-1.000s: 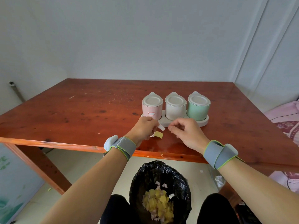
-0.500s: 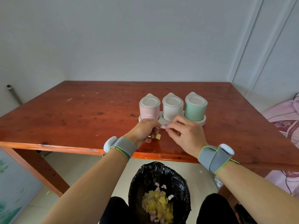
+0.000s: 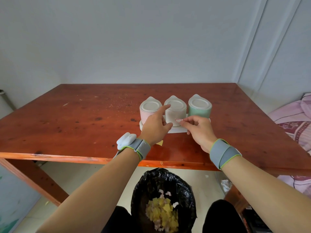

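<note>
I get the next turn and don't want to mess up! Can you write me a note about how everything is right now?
Left hand: forefinger on the white jar's lid, thumb at its lower front, steadying it.
Right hand: fingers pinch a small red-edged label against that jar's front.
Pink jar, white jar and green jar stand in a row on the white tray.
Done: label placed on the white jar.
Left: press it flat; the green jar shows no label; the yellow scrap probably goes in the bin.

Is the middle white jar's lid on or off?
On. The lid sits flat on the white jar; the left hand's forefinger touches it while the right hand pinches a label.
</note>
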The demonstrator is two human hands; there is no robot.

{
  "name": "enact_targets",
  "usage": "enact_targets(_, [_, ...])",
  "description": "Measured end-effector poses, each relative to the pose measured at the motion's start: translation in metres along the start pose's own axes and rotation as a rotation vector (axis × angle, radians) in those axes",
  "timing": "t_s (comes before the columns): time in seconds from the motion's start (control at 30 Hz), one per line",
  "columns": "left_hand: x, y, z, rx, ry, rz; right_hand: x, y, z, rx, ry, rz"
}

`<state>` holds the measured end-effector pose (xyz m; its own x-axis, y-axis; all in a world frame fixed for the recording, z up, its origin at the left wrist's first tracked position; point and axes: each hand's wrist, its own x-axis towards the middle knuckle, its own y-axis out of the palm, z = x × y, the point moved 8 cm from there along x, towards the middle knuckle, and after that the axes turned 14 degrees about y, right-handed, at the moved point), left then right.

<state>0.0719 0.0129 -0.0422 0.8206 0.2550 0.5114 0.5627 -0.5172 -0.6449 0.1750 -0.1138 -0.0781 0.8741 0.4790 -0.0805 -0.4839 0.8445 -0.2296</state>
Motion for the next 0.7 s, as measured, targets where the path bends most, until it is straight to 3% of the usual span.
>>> enact_targets(0.27, [0.022, 0.012, 0.005, 0.227, 0.014, 0.125, 0.006, 0.006, 0.001, 0.059, 0.022, 0.016])
enact_targets(0.7, [0.025, 0.014, 0.007, 0.299, 0.070, -0.005, 0.013, 0.008, -0.001, 0.029, 0.006, 0.011])
